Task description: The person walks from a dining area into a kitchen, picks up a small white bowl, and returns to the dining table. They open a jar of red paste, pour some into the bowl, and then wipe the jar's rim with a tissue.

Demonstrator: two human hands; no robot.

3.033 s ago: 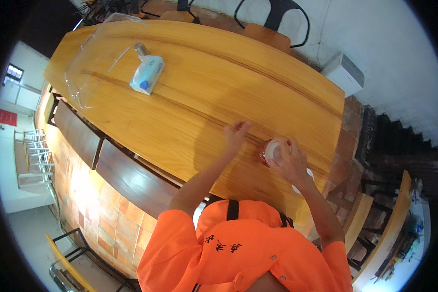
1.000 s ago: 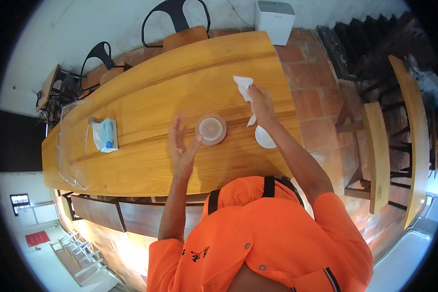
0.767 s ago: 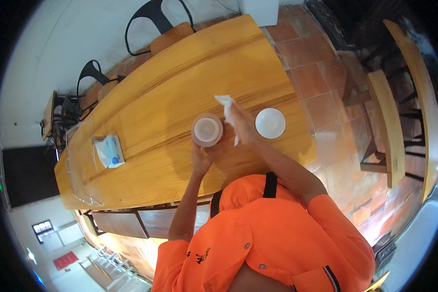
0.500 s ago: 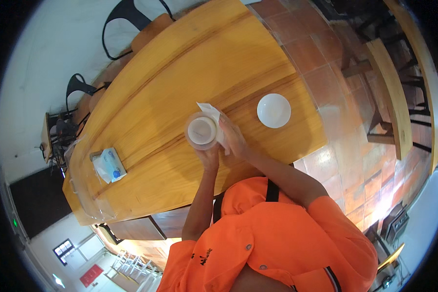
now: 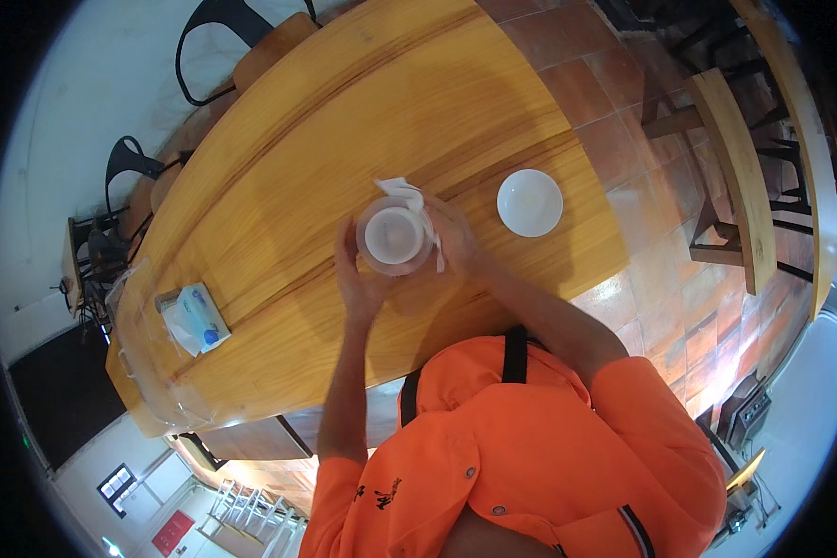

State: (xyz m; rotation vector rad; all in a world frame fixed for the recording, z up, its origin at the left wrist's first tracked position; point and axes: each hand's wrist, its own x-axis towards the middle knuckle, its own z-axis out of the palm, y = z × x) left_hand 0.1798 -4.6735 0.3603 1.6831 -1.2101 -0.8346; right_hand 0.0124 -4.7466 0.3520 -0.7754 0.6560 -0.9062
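Cradling a clear round container [image 5: 395, 237] above the wooden surface [image 5: 279, 232], left hand [image 5: 361, 279] cups its 7 o'clock side, fingers curled on it. Right hand [image 5: 456, 244] at 3 o'clock pinches a white tissue [image 5: 402, 190] against it. Looks light, rigid, slick; grip the sidewall. White lid [image 5: 529, 202] lies apart at 2 o'clock.
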